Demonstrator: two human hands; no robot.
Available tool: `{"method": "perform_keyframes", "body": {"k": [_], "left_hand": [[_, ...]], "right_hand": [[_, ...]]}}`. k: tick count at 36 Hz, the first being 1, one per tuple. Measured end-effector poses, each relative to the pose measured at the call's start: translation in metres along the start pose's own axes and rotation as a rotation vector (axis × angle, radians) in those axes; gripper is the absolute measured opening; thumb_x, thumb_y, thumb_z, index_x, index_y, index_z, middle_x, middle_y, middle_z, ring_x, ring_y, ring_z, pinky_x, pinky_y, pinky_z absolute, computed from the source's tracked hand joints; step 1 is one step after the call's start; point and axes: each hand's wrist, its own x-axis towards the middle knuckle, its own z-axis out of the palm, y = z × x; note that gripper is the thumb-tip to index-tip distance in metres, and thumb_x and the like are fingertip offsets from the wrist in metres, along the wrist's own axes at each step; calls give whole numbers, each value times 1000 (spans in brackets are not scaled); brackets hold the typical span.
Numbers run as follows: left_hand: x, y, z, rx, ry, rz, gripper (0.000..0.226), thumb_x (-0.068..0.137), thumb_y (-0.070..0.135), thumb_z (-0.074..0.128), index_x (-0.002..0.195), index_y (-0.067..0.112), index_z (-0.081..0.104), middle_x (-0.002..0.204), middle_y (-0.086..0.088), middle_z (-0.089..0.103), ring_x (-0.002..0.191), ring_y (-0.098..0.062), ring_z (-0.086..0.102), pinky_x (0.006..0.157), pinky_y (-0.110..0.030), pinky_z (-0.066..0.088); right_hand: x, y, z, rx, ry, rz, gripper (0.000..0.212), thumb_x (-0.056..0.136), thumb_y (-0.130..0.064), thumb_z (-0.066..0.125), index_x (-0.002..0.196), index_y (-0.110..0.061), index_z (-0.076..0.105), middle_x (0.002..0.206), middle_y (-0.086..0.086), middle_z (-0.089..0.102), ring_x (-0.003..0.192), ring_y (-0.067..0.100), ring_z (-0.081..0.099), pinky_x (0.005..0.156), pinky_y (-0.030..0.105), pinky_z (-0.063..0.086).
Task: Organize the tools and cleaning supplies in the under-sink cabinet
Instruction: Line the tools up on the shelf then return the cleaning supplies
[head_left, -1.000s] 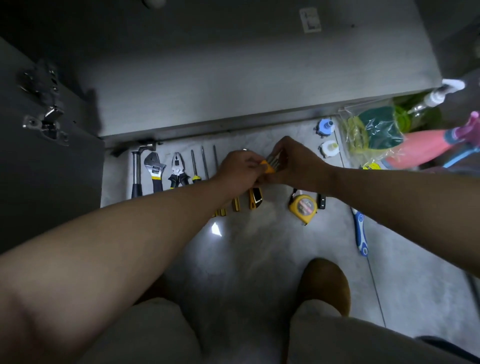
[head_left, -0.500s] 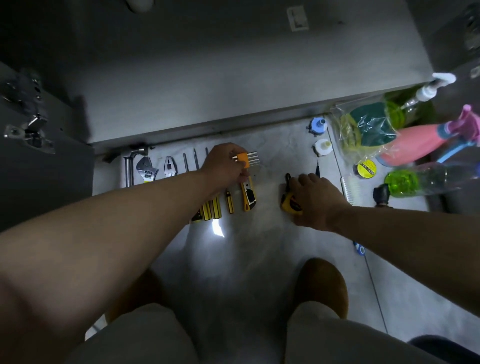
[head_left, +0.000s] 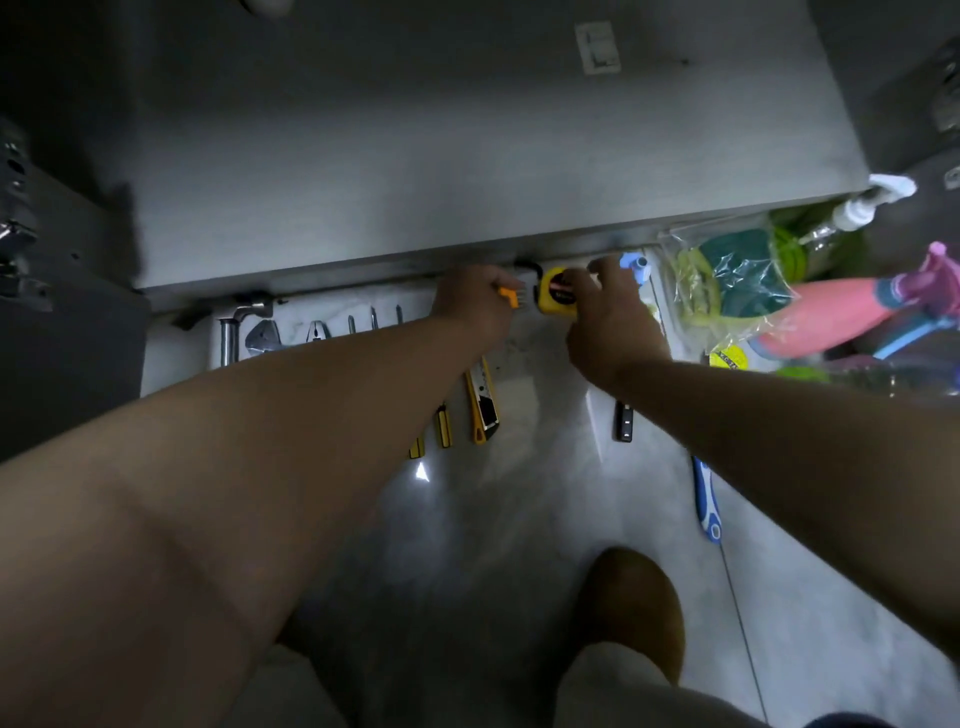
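Right grip holds tape measure; grey floor.

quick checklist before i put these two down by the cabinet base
1. Hex keys secure: ok, the left hand grips the orange hex key set.
2. Tape secure: ok, the right hand grips the yellow tape measure.
3. Landing spot beneath them free: cannot tell, the hands hide it.
4. Blade of the utility knife retracted: cannot tell.
5. The blue-handled brush grouped with cleaning supplies: not ok, it lies alone, apart from the pink spray bottle.
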Motion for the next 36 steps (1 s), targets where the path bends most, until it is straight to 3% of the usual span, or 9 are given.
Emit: {"method": "perform_keyframes", "body": {"k": [3, 9, 14, 17, 19, 23, 27, 32, 36], "left_hand": [[4, 1, 1, 36, -13, 10, 34, 97, 2, 57, 124, 15, 72, 138, -8, 63, 128, -25, 56, 97, -25, 46], [2, 1, -1, 136, -30, 30, 30, 95, 1, 57, 120, 7, 71, 129, -14, 66, 126, -30, 57, 95, -25, 43], [-10, 0, -5, 205, -59, 74, 19, 88, -9, 51, 99, -16, 65, 107, -37, 62, 106, -45, 60, 73, -40, 45], [-15, 1, -5, 233, -62, 75, 13, 87, -9, 51, 89, -13, 64, 106, -35, 62, 103, -44, 61, 67, -28, 34], [-17, 0, -4, 256, -56, 109, 23, 88, -8, 53, 106, -10, 67, 120, -28, 62, 114, -38, 58, 77, -28, 42], [-26, -7, -10, 322, -43, 171, 42, 87, -5, 58, 126, 8, 65, 136, -17, 50, 123, -32, 51, 98, -30, 44], [-42, -20, -23, 399, -47, 233, 33, 90, -3, 56, 117, 12, 66, 130, -14, 50, 115, -30, 54, 94, -40, 50], [-65, -30, -41, 571, -151, 311, 28, 91, 4, 56, 116, 10, 67, 121, -14, 51, 110, -31, 54, 93, -41, 49], [-79, -35, -49, 657, -212, 351, 30, 91, 4, 55, 117, 12, 68, 121, -13, 52, 111, -31, 55, 95, -43, 48]], "right_hand": [[-16, 3, 11, -99, -48, -101, 66, 79, -7, 62, 142, -12, 44, 139, 16, 39, 117, 38, 46, 86, 48, 53], [-27, 11, 18, -170, -179, -156, 89, 83, -19, 68, 158, -12, 21, 161, 14, 19, 145, 35, 25, 109, 47, 44], [-26, 11, 16, -106, -268, -88, 91, 87, -17, 63, 161, -15, 9, 168, 3, -4, 154, 28, 9, 113, 45, 39], [-34, 13, 12, -98, -171, -45, 83, 84, -18, 64, 156, -10, 24, 163, 11, 17, 148, 32, 25, 109, 44, 41], [-43, 18, 12, -94, -71, 28, 64, 78, -18, 65, 137, -8, 43, 141, 16, 39, 126, 38, 45, 91, 44, 49], [-71, 35, 19, -19, -75, 273, 42, 83, -26, 64, 113, -12, 39, 117, 14, 42, 95, 40, 57, 62, 40, 40], [-88, 46, 29, 33, -188, 367, 47, 88, -38, 64, 115, -11, 39, 116, 16, 50, 98, 42, 61, 68, 37, 39], [-79, 30, 35, 176, -240, 534, 31, 98, -28, 53, 119, -6, 48, 121, 20, 58, 111, 39, 59, 89, 41, 47], [-68, 15, 34, 204, -249, 499, 22, 96, -24, 56, 112, -9, 53, 112, 16, 61, 103, 36, 62, 77, 38, 48]]}}
